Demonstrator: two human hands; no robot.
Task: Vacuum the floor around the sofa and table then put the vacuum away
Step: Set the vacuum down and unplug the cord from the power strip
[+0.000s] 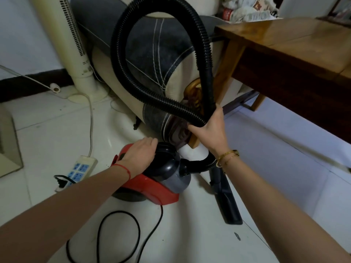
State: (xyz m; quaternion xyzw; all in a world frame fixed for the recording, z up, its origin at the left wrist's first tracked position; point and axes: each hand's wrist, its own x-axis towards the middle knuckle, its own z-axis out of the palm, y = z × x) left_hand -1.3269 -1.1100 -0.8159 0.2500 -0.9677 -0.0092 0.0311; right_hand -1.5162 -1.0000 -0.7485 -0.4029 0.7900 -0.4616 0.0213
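A red and grey canister vacuum point(161, 186) sits on the white tiled floor in front of the sofa point(157, 59). My left hand point(139, 153) rests on top of its body with the fingers bent over the black handle. My right hand point(208, 130) grips the black ribbed hose point(121, 59), which loops high in front of the sofa arm and curves back down to the canister. The black floor nozzle point(228, 204) lies on the tiles to the right of the vacuum. The wooden table point(284, 46) stands at the right.
The vacuum's black cord point(117, 230) lies in loops on the floor near me. A white power strip point(79, 169) with a plug lies to the left. A cream tower fan point(76, 50) stands beside the sofa, its white cable trailing over the tiles.
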